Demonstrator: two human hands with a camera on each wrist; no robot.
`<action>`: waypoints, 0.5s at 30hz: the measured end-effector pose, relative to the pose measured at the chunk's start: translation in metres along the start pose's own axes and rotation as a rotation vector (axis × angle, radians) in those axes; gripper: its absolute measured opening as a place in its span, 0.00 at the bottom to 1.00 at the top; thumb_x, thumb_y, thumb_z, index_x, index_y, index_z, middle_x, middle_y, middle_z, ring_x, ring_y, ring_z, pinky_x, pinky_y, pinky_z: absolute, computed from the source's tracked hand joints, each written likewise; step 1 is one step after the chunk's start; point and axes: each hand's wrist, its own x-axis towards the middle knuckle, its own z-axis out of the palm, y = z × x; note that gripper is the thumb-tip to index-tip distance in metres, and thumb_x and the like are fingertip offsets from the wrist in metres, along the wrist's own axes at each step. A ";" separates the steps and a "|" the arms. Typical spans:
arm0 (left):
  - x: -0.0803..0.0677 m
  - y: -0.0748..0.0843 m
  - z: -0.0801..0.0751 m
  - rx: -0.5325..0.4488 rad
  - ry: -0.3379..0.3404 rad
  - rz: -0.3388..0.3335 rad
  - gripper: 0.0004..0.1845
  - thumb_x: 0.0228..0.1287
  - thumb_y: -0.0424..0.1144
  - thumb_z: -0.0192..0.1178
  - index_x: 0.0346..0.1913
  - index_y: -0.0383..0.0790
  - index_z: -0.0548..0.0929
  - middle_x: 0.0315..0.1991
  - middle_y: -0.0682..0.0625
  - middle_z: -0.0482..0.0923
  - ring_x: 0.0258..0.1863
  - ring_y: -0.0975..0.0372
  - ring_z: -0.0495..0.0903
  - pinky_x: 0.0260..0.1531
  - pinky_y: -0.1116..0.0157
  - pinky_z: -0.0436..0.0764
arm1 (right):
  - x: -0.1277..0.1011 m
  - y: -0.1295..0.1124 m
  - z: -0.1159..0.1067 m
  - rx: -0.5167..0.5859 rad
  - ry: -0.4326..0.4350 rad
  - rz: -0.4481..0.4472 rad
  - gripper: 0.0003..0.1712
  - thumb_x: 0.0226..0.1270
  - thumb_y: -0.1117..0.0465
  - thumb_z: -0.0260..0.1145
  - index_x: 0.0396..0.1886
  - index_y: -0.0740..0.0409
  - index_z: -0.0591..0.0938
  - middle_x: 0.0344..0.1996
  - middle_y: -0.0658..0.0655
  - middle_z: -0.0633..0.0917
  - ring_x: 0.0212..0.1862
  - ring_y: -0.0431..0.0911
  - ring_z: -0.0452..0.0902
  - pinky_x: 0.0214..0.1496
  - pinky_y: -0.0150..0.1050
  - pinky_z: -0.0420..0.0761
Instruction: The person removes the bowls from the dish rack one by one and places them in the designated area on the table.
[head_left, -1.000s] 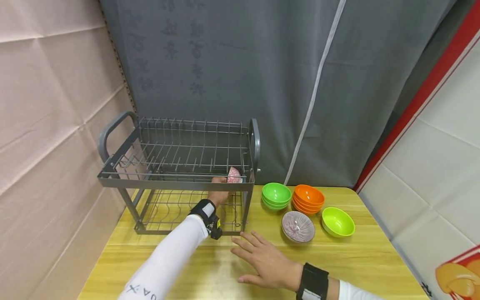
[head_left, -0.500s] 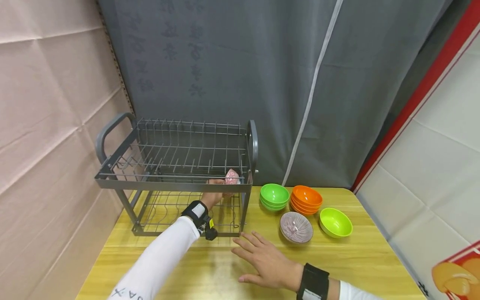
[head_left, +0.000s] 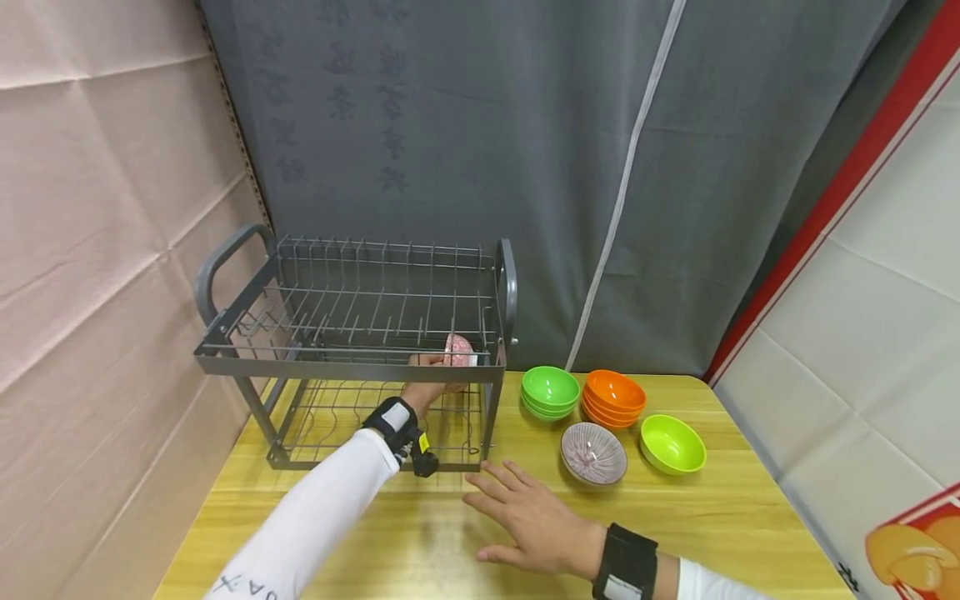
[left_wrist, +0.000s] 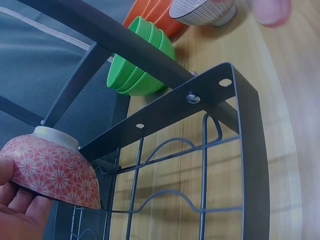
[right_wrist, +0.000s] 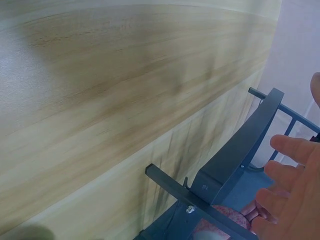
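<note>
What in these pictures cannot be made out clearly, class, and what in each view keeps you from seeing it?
- Left hand, head view: the rack front rail crosses its fingers.
- Patterned red bowl, left wrist view: inside hidden, only the underside shows.
- Right hand, right wrist view: cut off by the frame edge.
- Stacked orange bowls and green bowls, head view: too small to count.
- Grey striped bowl, left wrist view: cut by the top edge.

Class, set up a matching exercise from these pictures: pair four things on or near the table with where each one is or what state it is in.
Things:
1. red patterned bowl
2. striped bowl
3. orange bowls
4. right hand

Places or states:
A. stacked beside the green stack
B. flat on the wooden table, fingers spread
C. held by the left hand inside the dish rack
D. alone, in front of the two stacks

Pairs: 1-C, 2-D, 3-A, 4-B
</note>
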 end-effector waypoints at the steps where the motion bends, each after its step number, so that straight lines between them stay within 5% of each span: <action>1: -0.001 0.002 -0.001 0.002 -0.003 -0.005 0.25 0.66 0.31 0.61 0.64 0.24 0.74 0.60 0.30 0.78 0.58 0.42 0.82 0.58 0.48 0.84 | 0.000 0.000 0.000 0.001 -0.002 0.002 0.42 0.73 0.26 0.42 0.72 0.47 0.72 0.75 0.55 0.71 0.76 0.56 0.65 0.76 0.56 0.69; 4: -0.004 0.007 -0.006 0.093 -0.010 0.042 0.22 0.65 0.30 0.63 0.60 0.23 0.77 0.53 0.29 0.82 0.46 0.49 0.89 0.50 0.56 0.88 | 0.001 0.000 -0.002 0.005 -0.009 0.009 0.43 0.73 0.25 0.42 0.73 0.47 0.71 0.76 0.55 0.69 0.77 0.56 0.64 0.77 0.56 0.68; 6: -0.009 0.016 -0.008 0.062 -0.014 0.008 0.22 0.65 0.22 0.59 0.61 0.17 0.73 0.55 0.22 0.79 0.47 0.42 0.88 0.49 0.48 0.88 | 0.001 -0.001 -0.003 0.010 -0.011 0.013 0.43 0.73 0.25 0.42 0.73 0.47 0.71 0.76 0.55 0.69 0.77 0.56 0.64 0.77 0.56 0.67; 10: -0.015 0.022 -0.015 0.101 -0.005 -0.007 0.19 0.65 0.23 0.58 0.57 0.18 0.76 0.51 0.24 0.82 0.49 0.40 0.87 0.51 0.48 0.87 | 0.002 -0.002 -0.005 0.007 -0.005 0.007 0.43 0.73 0.26 0.42 0.73 0.47 0.71 0.76 0.55 0.69 0.77 0.57 0.64 0.76 0.57 0.68; 15: -0.019 0.022 -0.023 0.179 -0.051 0.005 0.11 0.70 0.30 0.56 0.36 0.20 0.81 0.32 0.28 0.86 0.37 0.42 0.88 0.44 0.50 0.88 | 0.002 -0.003 -0.007 0.004 0.001 0.011 0.43 0.73 0.25 0.43 0.74 0.47 0.71 0.76 0.55 0.69 0.78 0.55 0.62 0.77 0.56 0.68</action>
